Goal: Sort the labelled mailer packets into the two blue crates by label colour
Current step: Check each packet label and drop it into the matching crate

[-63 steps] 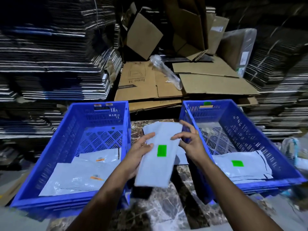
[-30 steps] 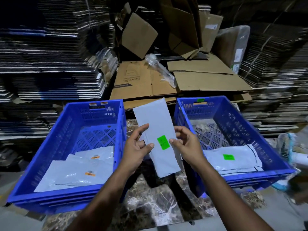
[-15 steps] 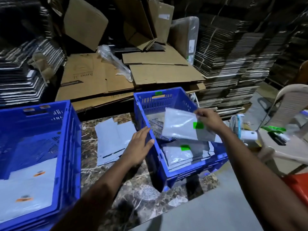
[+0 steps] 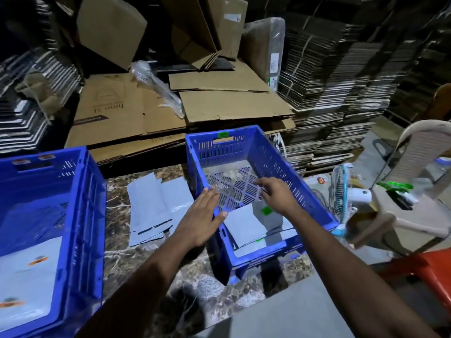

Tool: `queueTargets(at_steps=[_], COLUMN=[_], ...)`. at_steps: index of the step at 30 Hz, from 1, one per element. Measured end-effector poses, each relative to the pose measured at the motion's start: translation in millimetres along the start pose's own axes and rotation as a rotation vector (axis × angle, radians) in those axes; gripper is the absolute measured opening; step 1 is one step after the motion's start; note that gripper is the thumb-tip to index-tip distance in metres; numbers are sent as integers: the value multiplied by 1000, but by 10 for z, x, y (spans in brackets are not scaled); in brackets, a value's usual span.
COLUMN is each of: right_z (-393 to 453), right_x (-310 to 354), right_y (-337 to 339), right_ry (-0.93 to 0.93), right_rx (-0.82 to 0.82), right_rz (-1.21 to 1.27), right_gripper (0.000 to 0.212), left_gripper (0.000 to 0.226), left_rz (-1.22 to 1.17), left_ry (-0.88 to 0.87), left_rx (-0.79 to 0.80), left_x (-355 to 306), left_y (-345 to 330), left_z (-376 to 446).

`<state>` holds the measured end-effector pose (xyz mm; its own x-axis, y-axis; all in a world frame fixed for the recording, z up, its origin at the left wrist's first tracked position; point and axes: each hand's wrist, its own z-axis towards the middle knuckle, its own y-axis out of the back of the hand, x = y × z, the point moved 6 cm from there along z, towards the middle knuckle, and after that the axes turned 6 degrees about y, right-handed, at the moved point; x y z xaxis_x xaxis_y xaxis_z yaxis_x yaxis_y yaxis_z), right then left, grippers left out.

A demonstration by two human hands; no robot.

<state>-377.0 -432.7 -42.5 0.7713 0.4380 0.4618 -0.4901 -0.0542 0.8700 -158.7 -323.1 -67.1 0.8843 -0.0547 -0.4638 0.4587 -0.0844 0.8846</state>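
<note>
Green-label packet point(image 4: 264, 214) lies in right crate point(image 4: 280, 164), on top of other grey mailers there; drop-off step reads as done. My right hand point(image 4: 277, 195) hovers over it, fingers loose, grasping nothing. Left hand point(image 4: 202, 219) flat, fingers straight, resting on crate's near-left rim. Left crate point(image 4: 80, 191) holds orange-label packets point(image 4: 26, 272). 1 small unsorted pile point(image 4: 156, 206) waits on marble top point(image 4: 117, 254) between 2 crates. Next move, I judge: reach back, take top mailer, read label colour.
</note>
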Motion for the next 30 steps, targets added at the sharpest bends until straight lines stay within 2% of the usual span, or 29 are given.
queueTargets(at_steps=[2, 5, 7, 9, 13, 16, 18, 20, 22, 24, 26, 28, 30], right_z=[31, 122, 207, 287, 414, 489, 509, 535, 556, 564, 604, 672, 721], right_x=[252, 756, 1106, 1472, 2058, 2266, 2324, 2311, 2253, 2177, 2145, 2145, 2157], right_y=[41, -19, -156, -346, -1007, -1702, -2157, -2486, -2656, -2724, -2743, -2736, -2686], right_ry=[44, 103, 142, 182, 237, 211, 160, 98, -5, -124, -193, -228, -243], right_rx=[-115, -219, -245, -254, -133, 93, 274, 357, 387, 445, 484, 427, 301], right_rz=[108, 255, 321, 366, 447, 386, 263, 138, 83, 45, 23, 65, 114], right_gripper=[30, 25, 24, 24, 23, 26, 26, 22, 23, 33, 41, 38, 30], left_gripper=[77, 103, 102, 88, 71, 70, 73, 77, 87, 94, 93, 89, 89], left_rz=[-80, -73, -34, 37, 266, 362, 361, 316, 289, 275, 263, 252, 247], left_ry=[2, 73, 142, 205, 350, 506, 546, 545, 537, 527, 517, 508, 497], left_rx=[5, -69, -107, -163, -310, -244, -186, -173, -188, -199, -201, -195, -207], left_x=[87, 430, 749, 1080, 1687, 2096, 2265, 2351, 2397, 2437, 2472, 2482, 2464], left_y=[128, 415, 609, 835, 1230, 1243, 1184, 1133, 1113, 1085, 1075, 1065, 1069], left_z=[-29, -154, -283, -442, -858, -1146, -1249, -1283, -1272, -1262, -1255, -1246, -1242])
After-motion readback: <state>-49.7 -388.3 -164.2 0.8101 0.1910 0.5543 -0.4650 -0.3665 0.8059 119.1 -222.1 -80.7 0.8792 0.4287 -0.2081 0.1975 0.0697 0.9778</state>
